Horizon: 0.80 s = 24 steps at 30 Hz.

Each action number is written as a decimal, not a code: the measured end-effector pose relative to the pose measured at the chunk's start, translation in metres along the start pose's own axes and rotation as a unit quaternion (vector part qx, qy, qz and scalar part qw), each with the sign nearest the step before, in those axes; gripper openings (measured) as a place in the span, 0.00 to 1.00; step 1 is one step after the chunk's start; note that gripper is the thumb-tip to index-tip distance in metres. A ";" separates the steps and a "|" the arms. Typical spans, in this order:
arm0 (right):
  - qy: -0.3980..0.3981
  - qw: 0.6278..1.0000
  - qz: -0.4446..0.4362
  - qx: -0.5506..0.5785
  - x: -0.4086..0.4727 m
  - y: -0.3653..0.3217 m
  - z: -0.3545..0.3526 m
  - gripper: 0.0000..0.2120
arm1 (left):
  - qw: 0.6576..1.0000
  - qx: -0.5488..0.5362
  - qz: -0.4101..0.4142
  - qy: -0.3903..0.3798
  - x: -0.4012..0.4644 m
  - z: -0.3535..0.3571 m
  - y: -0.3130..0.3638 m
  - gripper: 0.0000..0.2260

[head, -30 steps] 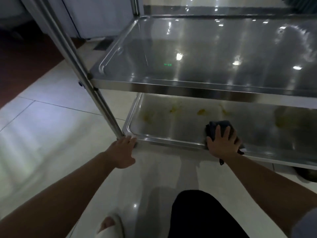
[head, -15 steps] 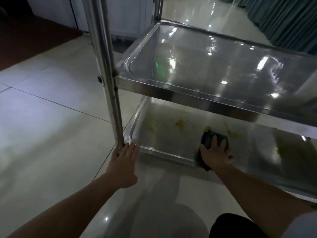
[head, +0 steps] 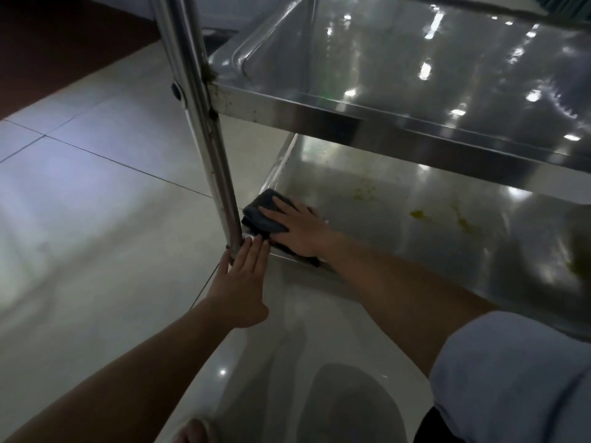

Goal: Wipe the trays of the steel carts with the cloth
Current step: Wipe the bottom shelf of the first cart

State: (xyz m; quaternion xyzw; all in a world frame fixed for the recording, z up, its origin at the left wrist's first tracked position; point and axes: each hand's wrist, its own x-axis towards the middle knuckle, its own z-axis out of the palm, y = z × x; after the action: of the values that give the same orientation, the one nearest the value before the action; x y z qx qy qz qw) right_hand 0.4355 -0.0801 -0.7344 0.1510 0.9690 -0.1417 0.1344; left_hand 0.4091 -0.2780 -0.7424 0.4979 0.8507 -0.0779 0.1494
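Note:
A steel cart has a shiny upper tray [head: 415, 75] and a bottom tray [head: 367, 199] with yellow stains [head: 419, 214] toward its middle. A dark folded cloth [head: 260, 212] lies in the bottom tray's near left corner. My right hand [head: 302, 230] presses flat on the cloth with straight fingers. My left hand [head: 244, 279] rests with straight fingers against the foot of the cart's near left post [head: 204, 123] and the tray's corner.
Pale glossy floor tiles [head: 96, 235] spread to the left and in front of the cart. A dark red floor area [head: 48, 52] lies at the far left. My knee [head: 447, 426] and foot show at the bottom edge.
My right hand has slid the cloth leftward across the bottom tray into the near left corner, away from the yellow stains. My left hand stays at the post's foot. The view has moved closer.

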 end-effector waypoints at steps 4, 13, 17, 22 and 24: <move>0.029 0.996 0.079 0.021 0.002 0.015 -0.006 0.31 | 1.000 -0.007 -0.001 -0.002 0.001 0.000 -0.001 0.52; 0.099 0.950 0.294 0.046 -0.077 0.145 -0.007 0.30 | 1.000 -0.016 -0.007 -0.010 0.002 -0.001 0.001 0.52; 0.078 0.932 0.344 0.079 -0.085 0.159 -0.010 0.31 | 0.999 -0.040 -0.013 0.005 0.004 0.006 0.009 0.52; 0.097 0.932 0.335 0.093 -0.055 0.081 0.001 0.30 | 1.000 -0.011 -0.021 0.011 0.004 0.008 0.011 0.53; 0.083 0.978 0.190 0.026 -0.055 0.052 0.008 0.30 | 1.000 0.007 -0.026 0.008 0.004 0.005 0.012 0.54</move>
State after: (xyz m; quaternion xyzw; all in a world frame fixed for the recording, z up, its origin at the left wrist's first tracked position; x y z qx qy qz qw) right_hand 0.5050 -0.0486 -0.7374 0.3466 0.9267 -0.1252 0.0737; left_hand 0.4190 -0.2701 -0.7479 0.4774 0.8639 -0.0838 0.1373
